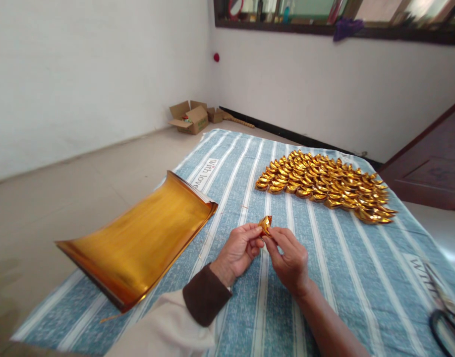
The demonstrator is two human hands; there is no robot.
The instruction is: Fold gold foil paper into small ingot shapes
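Left grip (241, 249) pinched, right grip (291, 257) pinched, close together

I can read "With love" in dark letters on a white panel of the striped cloth (246, 277) in front of me, its last letter close beside the gold sheets (138, 243). Over to my right, the same cloth shows "With" once more, the lettering after it blurring out beside the scissors (448, 325). At the cloth's far edge I spot another scrap of print, too small for me to read. Green marks on the open cardboard box (198, 123) are illegible to me.
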